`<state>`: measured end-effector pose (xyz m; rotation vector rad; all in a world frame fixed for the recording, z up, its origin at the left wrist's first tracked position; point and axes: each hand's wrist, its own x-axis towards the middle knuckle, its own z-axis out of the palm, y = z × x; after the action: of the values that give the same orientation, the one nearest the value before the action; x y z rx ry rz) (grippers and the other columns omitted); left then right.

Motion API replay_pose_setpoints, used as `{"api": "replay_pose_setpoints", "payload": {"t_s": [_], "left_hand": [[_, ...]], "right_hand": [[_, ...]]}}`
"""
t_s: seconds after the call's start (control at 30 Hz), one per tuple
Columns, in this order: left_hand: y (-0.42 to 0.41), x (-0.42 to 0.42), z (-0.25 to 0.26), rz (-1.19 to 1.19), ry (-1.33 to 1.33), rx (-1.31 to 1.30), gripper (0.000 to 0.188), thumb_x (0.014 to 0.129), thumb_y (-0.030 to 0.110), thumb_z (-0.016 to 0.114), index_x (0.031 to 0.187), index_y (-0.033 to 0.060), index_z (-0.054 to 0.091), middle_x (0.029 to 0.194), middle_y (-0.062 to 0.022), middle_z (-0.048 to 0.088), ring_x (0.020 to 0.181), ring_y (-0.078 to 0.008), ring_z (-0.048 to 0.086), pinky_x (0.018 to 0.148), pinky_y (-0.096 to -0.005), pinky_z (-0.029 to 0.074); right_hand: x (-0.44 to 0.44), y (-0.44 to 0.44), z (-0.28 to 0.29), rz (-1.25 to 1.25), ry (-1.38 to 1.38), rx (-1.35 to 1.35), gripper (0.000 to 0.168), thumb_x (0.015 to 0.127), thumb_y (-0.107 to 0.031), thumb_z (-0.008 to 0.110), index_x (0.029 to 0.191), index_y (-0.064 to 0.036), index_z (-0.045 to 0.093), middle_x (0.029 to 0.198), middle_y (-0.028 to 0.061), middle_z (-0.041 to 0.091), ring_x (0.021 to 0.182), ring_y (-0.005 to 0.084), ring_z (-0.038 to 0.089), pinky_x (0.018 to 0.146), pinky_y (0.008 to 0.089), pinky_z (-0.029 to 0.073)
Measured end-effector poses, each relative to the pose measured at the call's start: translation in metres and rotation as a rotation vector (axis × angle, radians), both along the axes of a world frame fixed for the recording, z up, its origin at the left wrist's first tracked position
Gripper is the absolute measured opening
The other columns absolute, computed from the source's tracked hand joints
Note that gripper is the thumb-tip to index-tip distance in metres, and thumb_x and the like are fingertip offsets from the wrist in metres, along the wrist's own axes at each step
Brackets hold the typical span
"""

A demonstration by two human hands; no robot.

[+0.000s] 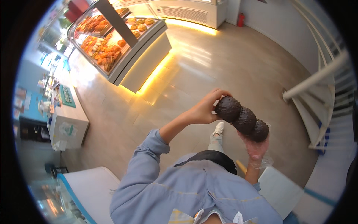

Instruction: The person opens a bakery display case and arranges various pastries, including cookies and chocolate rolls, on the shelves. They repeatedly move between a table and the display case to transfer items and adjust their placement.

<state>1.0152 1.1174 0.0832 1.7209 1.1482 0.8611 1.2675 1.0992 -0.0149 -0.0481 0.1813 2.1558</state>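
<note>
Before my body is a dark, chocolate-coated bread (242,119) made of three joined round lobes. My left hand (207,109), bare, grips its upper-left end, with the fingers over the far edge and the thumb near the underside. My right hand (256,147) wears a thin clear plastic glove and supports the lower-right end from beneath. The bread hides part of both hands' fingers.
A lit glass display case (139,47) of baked goods stands ahead to the left. A counter (68,123) with a green tray (67,96) is at the left. White spiral stairs (316,114) rise at the right; a pale tabletop (279,187) lies by my right forearm. A fire extinguisher (240,20) stands by the far wall.
</note>
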Motion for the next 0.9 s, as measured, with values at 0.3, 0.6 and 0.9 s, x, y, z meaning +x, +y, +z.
{"api": "replay_pose_setpoints", "payload": {"t_s": [0.3,0.6,0.9], "left_hand": [[0.209,-0.126,0.021,0.410,-0.070,0.002,0.070,0.065,-0.006,0.074,0.124,0.0070,0.039,0.119,-0.0066,0.043,0.114,-0.0191,0.047,0.092,-0.0306,0.045],[0.447,-0.276,0.030,0.575,-0.117,0.029,0.071,0.063,-0.008,0.074,0.123,0.0073,0.039,0.118,-0.0070,0.047,0.112,-0.0188,0.049,0.091,-0.0303,0.046],[0.736,-0.467,0.039,0.566,-0.081,0.010,0.065,0.066,-0.006,0.073,0.122,0.0084,0.042,0.121,-0.0054,0.041,0.116,-0.0202,0.045,0.085,-0.0311,0.051]], "right_hand": [[-0.145,0.311,0.050,0.413,0.011,0.067,0.056,0.091,-0.040,0.042,0.131,-0.001,0.037,0.140,0.0156,0.032,0.131,0.0371,0.024,0.105,0.0615,0.016],[-0.313,0.588,0.054,0.606,0.066,0.071,0.055,0.092,-0.041,0.040,0.130,-0.001,0.038,0.139,0.0159,0.034,0.131,0.0369,0.025,0.105,0.0612,0.017],[-0.497,0.863,0.061,0.518,0.022,0.040,0.053,0.090,-0.042,0.043,0.126,-0.004,0.044,0.137,0.0167,0.037,0.130,0.0388,0.027,0.104,0.0624,0.018]]}}
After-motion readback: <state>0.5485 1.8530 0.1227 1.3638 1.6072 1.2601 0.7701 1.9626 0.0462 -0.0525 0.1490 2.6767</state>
